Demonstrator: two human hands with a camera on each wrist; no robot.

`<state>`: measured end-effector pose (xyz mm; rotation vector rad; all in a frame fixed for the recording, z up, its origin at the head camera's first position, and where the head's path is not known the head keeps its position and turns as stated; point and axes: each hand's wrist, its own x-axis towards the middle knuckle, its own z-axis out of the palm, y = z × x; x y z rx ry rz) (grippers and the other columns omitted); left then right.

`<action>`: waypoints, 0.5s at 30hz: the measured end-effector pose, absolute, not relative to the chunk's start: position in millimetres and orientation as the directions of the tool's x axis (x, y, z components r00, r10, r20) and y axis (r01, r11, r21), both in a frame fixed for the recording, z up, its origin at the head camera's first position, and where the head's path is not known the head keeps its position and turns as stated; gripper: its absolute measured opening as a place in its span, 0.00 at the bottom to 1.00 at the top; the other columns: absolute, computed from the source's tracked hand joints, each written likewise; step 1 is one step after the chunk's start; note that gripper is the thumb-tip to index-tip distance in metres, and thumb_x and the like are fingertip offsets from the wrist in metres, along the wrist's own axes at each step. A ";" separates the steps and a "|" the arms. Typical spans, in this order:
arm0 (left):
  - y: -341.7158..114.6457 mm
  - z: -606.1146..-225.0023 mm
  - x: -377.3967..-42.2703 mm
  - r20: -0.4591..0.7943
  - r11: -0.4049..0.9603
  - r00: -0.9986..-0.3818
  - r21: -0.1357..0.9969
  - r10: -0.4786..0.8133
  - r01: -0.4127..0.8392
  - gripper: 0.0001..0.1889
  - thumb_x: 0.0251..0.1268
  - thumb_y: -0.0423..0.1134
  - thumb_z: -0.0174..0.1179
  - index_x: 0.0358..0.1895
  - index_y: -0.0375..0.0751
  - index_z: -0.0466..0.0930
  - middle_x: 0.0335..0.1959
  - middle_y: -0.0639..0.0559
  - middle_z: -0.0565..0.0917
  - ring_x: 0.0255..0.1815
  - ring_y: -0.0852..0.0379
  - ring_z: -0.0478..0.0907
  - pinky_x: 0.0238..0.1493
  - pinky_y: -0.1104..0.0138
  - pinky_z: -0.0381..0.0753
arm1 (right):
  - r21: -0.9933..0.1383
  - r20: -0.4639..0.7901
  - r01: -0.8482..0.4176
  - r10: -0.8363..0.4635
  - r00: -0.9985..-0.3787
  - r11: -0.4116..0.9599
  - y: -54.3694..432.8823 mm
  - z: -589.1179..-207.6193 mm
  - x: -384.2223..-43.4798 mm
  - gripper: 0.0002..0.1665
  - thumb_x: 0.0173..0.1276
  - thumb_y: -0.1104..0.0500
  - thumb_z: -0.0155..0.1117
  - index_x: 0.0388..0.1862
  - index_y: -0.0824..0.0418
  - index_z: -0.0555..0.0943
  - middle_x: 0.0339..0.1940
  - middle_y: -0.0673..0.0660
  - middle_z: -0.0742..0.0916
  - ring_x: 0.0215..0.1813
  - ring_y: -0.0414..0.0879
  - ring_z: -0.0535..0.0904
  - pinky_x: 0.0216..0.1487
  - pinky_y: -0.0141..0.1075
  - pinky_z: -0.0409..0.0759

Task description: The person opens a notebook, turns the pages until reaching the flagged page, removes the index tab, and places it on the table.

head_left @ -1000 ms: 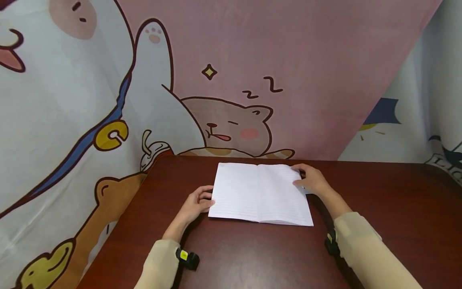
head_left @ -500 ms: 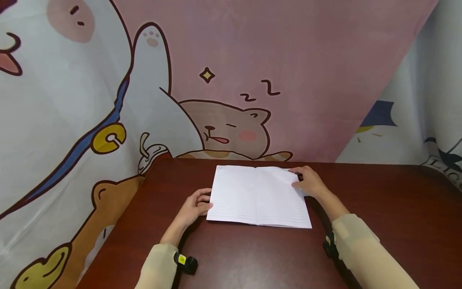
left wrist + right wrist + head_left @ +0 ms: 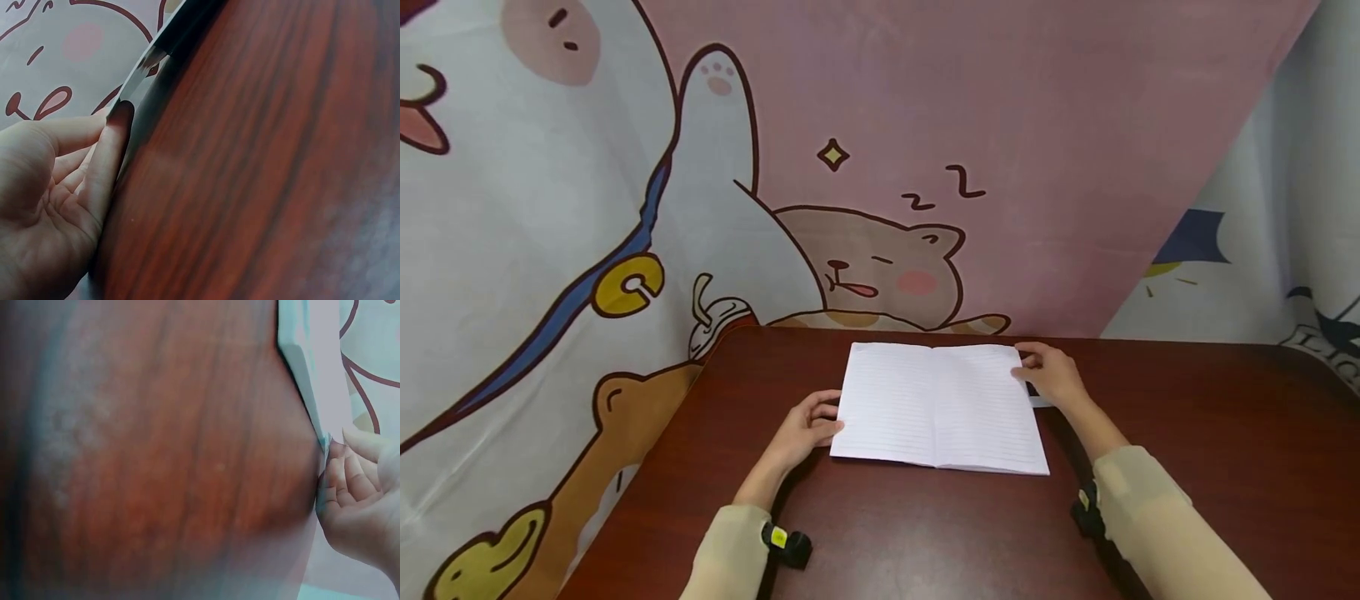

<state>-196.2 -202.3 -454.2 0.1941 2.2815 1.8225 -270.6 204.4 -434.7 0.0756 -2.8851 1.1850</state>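
An open notebook (image 3: pixel 887 400) with blank ruled pages lies in the middle of the table in the head view. My left hand (image 3: pixel 801 432) pinches its left edge, thumb above and fingers reaching beneath, as the left wrist view shows at the notebook's thin edge (image 3: pixel 139 74). At the upper right edge, my right hand (image 3: pixel 1054 375) holds the page side between thumb and fingers. In the right wrist view the stack of pages (image 3: pixel 326 369) tapers toward those fingertips. A pale strip (image 3: pixel 1040 402) with a dark patch shows below the right palm, mostly hidden by it.
The dark red-brown wooden table (image 3: pixel 955 533) spreads around the notebook. Behind it hangs a cartoon-printed cloth (image 3: pixel 1037 167) along the table's back and left edges. Black wrist cameras sit on both cuffs, such as the left wrist camera (image 3: pixel 790 546).
My right hand has shifted slightly to the right along the page edge, uncovering the right page's top corner and more of the pale strip. The left hand keeps its place on the notebook.
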 end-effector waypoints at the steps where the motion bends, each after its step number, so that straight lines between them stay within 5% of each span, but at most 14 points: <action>1: -202.5 -454.2 -196.2 -0.086 0.224 -0.968 0.974 0.234 -0.033 0.28 0.70 0.30 0.59 0.71 0.33 0.64 0.56 0.29 0.78 0.43 0.62 0.83 0.43 0.67 0.85 | -0.698 0.037 -0.042 -0.022 -0.999 0.715 204.9 -435.5 -271.1 0.31 0.70 0.60 0.65 0.68 0.71 0.71 0.50 0.71 0.85 0.45 0.58 0.82 0.40 0.41 0.79; 15: -203.8 -454.2 -196.8 -0.087 0.216 -0.966 0.976 0.245 -0.033 0.28 0.69 0.28 0.59 0.71 0.31 0.63 0.55 0.27 0.78 0.43 0.60 0.83 0.43 0.68 0.85 | -0.713 0.056 -0.005 0.051 -0.997 0.701 202.2 -437.5 -273.7 0.15 0.68 0.60 0.66 0.48 0.70 0.80 0.43 0.68 0.86 0.42 0.54 0.80 0.35 0.33 0.73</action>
